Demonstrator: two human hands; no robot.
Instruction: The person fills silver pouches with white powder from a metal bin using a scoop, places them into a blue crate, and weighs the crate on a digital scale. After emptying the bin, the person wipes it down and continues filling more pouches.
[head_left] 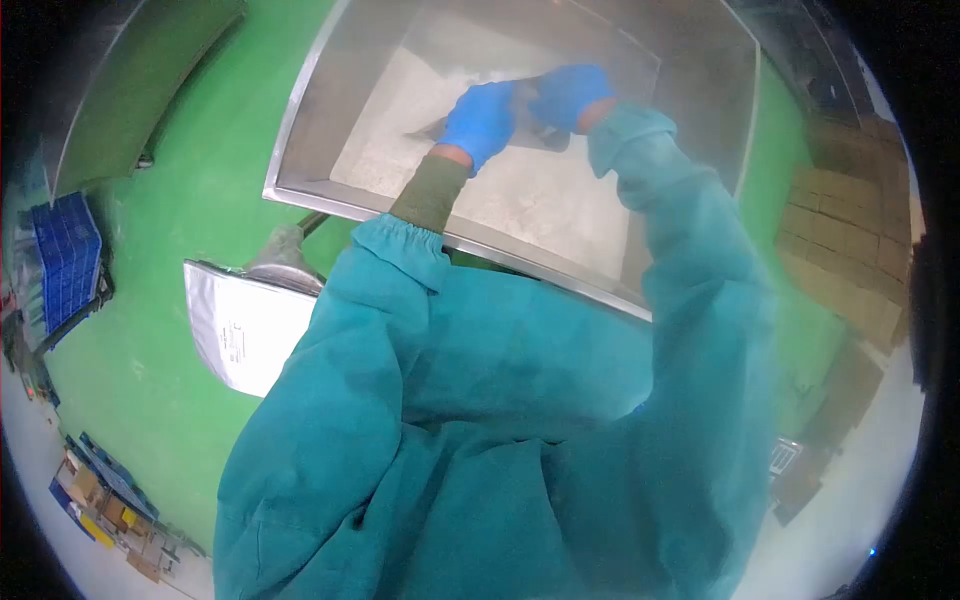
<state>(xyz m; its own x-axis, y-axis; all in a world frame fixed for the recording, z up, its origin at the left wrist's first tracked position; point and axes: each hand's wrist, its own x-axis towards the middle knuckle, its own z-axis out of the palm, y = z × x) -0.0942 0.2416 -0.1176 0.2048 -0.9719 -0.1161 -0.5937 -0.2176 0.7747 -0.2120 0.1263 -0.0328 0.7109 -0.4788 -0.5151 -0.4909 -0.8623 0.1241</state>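
Both my hands, in blue gloves, are over a steel trough [330, 205] with white powder [530, 205] spread across its bottom. My left hand [480, 122] is closed, fingers curled, and beside it my right hand [570, 95] is closed too. Between and under them shows a thin grey sheet-like piece [553, 140], mostly covered by the gloves. One dark pointed end of it sticks out left of my left hand, close over the powder. A whitish haze blurs the hands and the far side of the trough.
At the left of the trough, a white bag [240, 330] with a printed label sits below a grey, shiny rounded piece [282, 258]. A blue crate [70, 260] and a curved metal panel [140, 95] stand farther left. Stacked brown boxes [840, 240] line the right side.
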